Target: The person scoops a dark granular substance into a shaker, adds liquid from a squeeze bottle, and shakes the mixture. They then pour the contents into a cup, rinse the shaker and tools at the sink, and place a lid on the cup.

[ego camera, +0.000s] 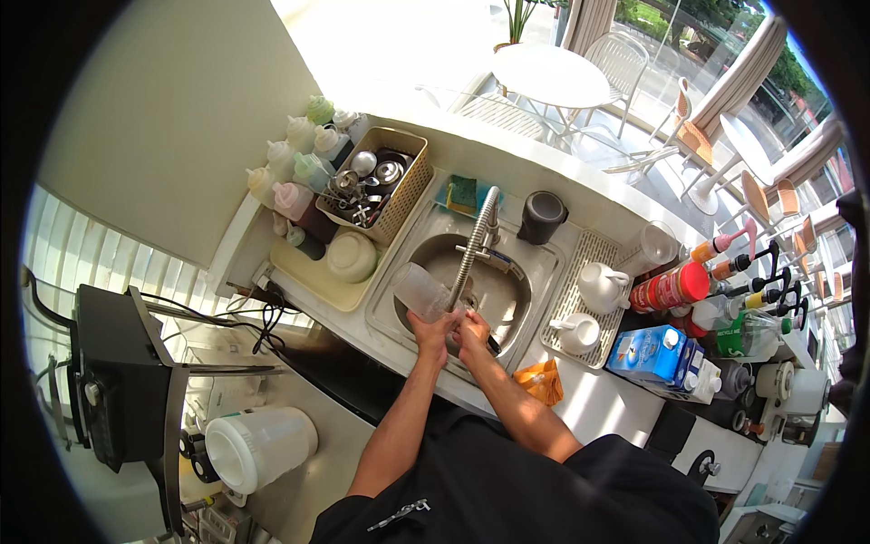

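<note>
My left hand [431, 333] grips a clear plastic cup or pitcher [417, 291] near its closest end. The vessel lies tilted over the round steel sink basin [511, 311], its base toward the far left. Right beside it, my right hand [474, 332] has its fingers curled at the near end of the vessel. What those fingers hold is hidden. A dark, slim piece [495, 345] shows beside the right hand; I cannot tell what it belongs to. The coiled metal spout of the faucet [474, 243] arches down to just above my hands.
Left of the sink stand a basket of metal utensils [404, 204] and several squeeze bottles [292, 197]. A sponge [462, 194] and a dark grey cup [542, 216] are behind it. White pitchers [601, 287] stand on a drying rack [599, 246], near an orange cloth [541, 382] and cartons [646, 353].
</note>
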`<state>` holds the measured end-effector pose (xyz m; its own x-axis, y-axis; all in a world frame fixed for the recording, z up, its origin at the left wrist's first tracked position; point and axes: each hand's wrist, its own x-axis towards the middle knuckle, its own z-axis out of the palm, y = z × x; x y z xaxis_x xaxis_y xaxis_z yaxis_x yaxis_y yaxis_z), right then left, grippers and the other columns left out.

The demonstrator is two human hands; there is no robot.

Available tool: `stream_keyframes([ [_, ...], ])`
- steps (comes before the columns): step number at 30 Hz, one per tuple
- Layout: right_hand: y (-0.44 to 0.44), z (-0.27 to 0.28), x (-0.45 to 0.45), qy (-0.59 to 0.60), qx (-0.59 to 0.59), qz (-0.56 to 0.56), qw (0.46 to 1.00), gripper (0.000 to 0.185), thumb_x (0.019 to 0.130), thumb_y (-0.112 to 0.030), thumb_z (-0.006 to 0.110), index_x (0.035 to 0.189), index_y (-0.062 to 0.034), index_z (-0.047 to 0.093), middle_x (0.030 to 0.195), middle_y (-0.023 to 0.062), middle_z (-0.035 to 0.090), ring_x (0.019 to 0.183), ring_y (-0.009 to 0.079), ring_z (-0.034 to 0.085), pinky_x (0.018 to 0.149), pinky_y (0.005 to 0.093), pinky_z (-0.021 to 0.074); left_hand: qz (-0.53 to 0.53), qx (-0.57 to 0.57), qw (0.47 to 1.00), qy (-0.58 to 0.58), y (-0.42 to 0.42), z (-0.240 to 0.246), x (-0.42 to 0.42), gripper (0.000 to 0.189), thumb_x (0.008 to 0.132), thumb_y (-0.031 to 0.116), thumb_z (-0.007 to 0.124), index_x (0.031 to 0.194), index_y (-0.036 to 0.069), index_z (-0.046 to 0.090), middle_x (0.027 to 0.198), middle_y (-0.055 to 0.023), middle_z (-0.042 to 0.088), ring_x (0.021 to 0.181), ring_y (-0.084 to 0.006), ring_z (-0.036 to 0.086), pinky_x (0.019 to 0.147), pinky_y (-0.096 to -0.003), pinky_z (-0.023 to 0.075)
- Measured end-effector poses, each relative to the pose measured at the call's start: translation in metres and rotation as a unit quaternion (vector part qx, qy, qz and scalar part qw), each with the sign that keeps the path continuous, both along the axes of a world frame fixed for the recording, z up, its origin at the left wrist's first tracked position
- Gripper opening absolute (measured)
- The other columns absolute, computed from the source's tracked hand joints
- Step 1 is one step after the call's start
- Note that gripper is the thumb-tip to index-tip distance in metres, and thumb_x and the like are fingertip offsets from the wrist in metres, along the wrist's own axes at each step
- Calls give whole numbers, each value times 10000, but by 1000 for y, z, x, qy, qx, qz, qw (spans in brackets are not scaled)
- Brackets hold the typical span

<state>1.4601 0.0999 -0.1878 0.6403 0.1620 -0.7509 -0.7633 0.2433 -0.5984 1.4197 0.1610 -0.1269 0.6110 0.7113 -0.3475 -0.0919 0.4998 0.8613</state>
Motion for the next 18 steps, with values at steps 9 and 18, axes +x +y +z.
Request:
stream_keyframes([
  [9, 33, 25, 28, 80, 372, 116, 917, 276, 980, -194, 518, 1206, -79, 629, 996, 112, 685, 872, 251, 666, 752, 367, 550, -96, -280, 953, -60, 18, -10, -6, 471, 887, 415, 689, 1235, 123, 563, 1139, -53, 632, 1097, -222, 612, 928, -434, 511],
  [18, 61, 1, 35, -463, -487, 641, 371, 350, 992, -283, 480, 1258, -85, 590, 1124, 123, 647, 996, 296, 634, 839, 396, 518, -53, -430, 890, -145, 6, 14, 2, 719, 831, 599, 659, 1310, 73, 555, 1169, -168, 639, 1062, -346, 622, 989, -476, 496],
])
